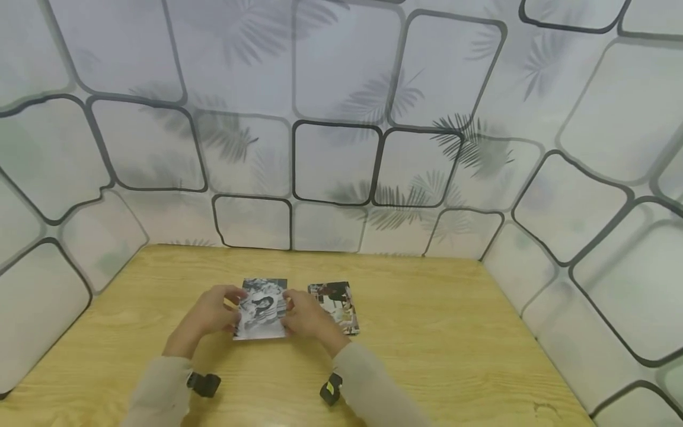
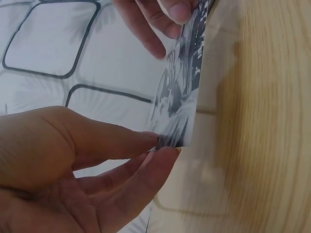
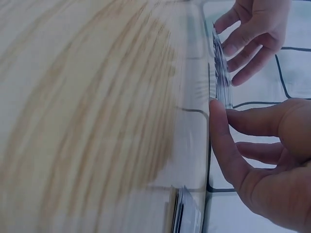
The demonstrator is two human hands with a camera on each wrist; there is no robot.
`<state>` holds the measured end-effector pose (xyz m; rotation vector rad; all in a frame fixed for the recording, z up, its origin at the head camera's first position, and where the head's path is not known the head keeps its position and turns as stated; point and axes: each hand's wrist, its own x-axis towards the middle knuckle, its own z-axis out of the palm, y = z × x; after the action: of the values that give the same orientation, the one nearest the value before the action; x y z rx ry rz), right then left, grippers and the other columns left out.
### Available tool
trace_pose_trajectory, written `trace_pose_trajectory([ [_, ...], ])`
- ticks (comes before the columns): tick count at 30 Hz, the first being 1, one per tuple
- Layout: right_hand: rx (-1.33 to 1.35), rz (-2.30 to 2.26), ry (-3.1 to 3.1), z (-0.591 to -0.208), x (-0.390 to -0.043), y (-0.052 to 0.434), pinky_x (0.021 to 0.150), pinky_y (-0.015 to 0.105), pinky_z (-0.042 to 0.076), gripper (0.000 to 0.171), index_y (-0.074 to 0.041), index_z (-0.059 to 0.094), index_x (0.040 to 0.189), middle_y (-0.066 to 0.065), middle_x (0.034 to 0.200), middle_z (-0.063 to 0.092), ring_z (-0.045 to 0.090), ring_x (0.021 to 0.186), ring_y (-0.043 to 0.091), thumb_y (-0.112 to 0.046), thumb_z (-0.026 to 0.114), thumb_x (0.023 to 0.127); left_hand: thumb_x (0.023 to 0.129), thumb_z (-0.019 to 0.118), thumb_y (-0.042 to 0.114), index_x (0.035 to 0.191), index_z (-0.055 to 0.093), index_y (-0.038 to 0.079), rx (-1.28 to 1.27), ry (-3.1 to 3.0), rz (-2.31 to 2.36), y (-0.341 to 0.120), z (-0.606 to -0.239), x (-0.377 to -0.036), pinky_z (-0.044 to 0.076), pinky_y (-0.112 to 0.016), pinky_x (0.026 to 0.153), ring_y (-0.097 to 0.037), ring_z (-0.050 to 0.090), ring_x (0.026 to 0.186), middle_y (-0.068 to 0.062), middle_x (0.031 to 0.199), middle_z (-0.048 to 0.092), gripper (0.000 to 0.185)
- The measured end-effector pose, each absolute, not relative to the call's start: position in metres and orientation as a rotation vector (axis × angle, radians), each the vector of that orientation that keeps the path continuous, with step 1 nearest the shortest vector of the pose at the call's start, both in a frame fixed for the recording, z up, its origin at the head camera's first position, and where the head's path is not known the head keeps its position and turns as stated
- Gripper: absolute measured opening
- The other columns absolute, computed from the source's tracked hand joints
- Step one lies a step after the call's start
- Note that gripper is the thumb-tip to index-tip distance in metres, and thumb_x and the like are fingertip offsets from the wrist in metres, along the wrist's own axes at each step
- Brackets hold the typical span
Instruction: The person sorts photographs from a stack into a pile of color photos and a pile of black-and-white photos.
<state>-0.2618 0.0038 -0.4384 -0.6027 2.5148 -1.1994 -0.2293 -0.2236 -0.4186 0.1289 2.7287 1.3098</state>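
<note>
A black-and-white photo print [image 1: 262, 309], showing a dark-haired figure, is held between both hands above the table. My left hand [image 1: 217, 309] pinches its left edge between thumb and finger; the left wrist view shows this hand [image 2: 97, 160] close up at one corner. On the opposite edge my right hand [image 1: 306, 317] pinches the print, and the right wrist view shows that hand [image 3: 265, 150] with thumb and fingertip on the edge. Seen edge-on, the print [image 3: 222, 73] looks thin and glossy. A darker, coloured picture [image 1: 336, 305] lies just right of it, partly covered by my right hand.
The light wood table [image 1: 453, 344] bears both pictures. A pale curtain-like backdrop [image 1: 336, 160] with rounded squares and leaf shapes stands behind and at both sides. Small dark devices [image 1: 204, 384] are strapped at the wrists. A thin stack [image 3: 182, 211] shows low in the right wrist view.
</note>
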Motion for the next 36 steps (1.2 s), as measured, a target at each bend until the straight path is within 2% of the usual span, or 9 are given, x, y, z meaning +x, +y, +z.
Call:
trace_pose_trajectory([
  [10, -0.630, -1.162, 2.517, -0.438, -0.260, -0.017, 0.057, 0.019, 0.057, 0.062, 0.003, 0.049, 0.148, 0.003, 0.090, 0.051, 0.062, 0.055, 0.007, 0.006, 0.070, 0.090, 0.087, 0.065, -0.010, 0.129, 0.058, -0.015, 0.129, 2.732, 1.245, -0.241, -0.419, -0.230, 0.064, -0.036, 0.064, -0.021, 0.069, 0.078, -0.036, 0.119, 0.059, 0.043],
  [14, -0.633, -1.107, 2.566, -0.440, -0.260, -0.025, 0.063, 0.016, 0.056, 0.062, 0.003, 0.052, 0.146, 0.004, 0.093, 0.056, 0.064, 0.055, 0.008, 0.005, 0.073, 0.087, 0.086, 0.065, -0.008, 0.129, 0.058, -0.015, 0.132, 2.705, 1.249, -0.248, -0.419, -0.229, 0.064, -0.037, 0.065, -0.021, 0.069, 0.076, -0.038, 0.120, 0.058, 0.044],
  [18, -0.635, -1.108, 2.560, -0.443, -0.260, -0.030, 0.062, 0.015, 0.057, 0.062, 0.005, 0.052, 0.145, 0.005, 0.093, 0.057, 0.067, 0.056, 0.010, 0.006, 0.074, 0.086, 0.087, 0.066, -0.007, 0.129, 0.058, -0.015, 0.133, 2.689, 1.234, -0.254, -0.418, -0.228, 0.065, -0.038, 0.066, -0.020, 0.069, 0.074, -0.039, 0.120, 0.058, 0.044],
  [22, -0.625, -1.106, 2.567, -0.444, -0.259, -0.034, 0.056, 0.014, 0.056, 0.062, 0.005, 0.052, 0.144, 0.002, 0.084, 0.052, 0.067, 0.055, 0.011, 0.008, 0.073, 0.086, 0.087, 0.066, -0.006, 0.130, 0.057, -0.015, 0.126, 2.676, 1.217, -0.256, -0.417, -0.228, 0.065, -0.039, 0.068, -0.021, 0.069, 0.076, -0.039, 0.121, 0.059, 0.044],
  [27, -0.604, -1.069, 2.615, -0.446, -0.257, -0.038, 0.055, 0.013, 0.054, 0.060, 0.005, 0.055, 0.142, -0.002, 0.078, 0.052, 0.065, 0.053, 0.008, 0.007, 0.074, 0.085, 0.087, 0.067, -0.007, 0.131, 0.056, -0.016, 0.118, 2.663, 1.191, -0.256, -0.417, -0.228, 0.065, -0.040, 0.070, -0.024, 0.070, 0.082, -0.040, 0.121, 0.058, 0.046],
  [29, -0.604, -1.048, 2.638, -0.446, -0.257, -0.040, 0.055, 0.013, 0.054, 0.059, 0.005, 0.057, 0.141, 0.002, 0.079, 0.057, 0.065, 0.053, 0.009, 0.008, 0.074, 0.084, 0.087, 0.067, -0.007, 0.131, 0.055, -0.016, 0.108, 2.660, 1.184, -0.255, -0.418, -0.228, 0.066, -0.040, 0.071, -0.026, 0.071, 0.085, -0.041, 0.122, 0.057, 0.046],
  [33, -0.604, -0.968, 2.689, -0.445, -0.257, -0.044, 0.058, 0.012, 0.055, 0.057, 0.002, 0.060, 0.138, 0.008, 0.092, 0.068, 0.066, 0.057, 0.008, 0.006, 0.075, 0.084, 0.087, 0.068, -0.008, 0.131, 0.055, -0.017, 0.089, 2.665, 1.173, -0.256, -0.420, -0.228, 0.066, -0.041, 0.072, -0.029, 0.071, 0.089, -0.042, 0.123, 0.056, 0.048],
  [36, -0.598, -0.897, 2.727, -0.445, -0.258, -0.047, 0.060, 0.011, 0.053, 0.055, -0.001, 0.062, 0.137, 0.005, 0.095, 0.069, 0.064, 0.058, 0.005, 0.001, 0.078, 0.084, 0.085, 0.069, -0.010, 0.131, 0.054, -0.018, 0.090, 2.673, 1.178, -0.257, -0.421, -0.230, 0.066, -0.042, 0.072, -0.031, 0.071, 0.088, -0.044, 0.122, 0.056, 0.049],
])
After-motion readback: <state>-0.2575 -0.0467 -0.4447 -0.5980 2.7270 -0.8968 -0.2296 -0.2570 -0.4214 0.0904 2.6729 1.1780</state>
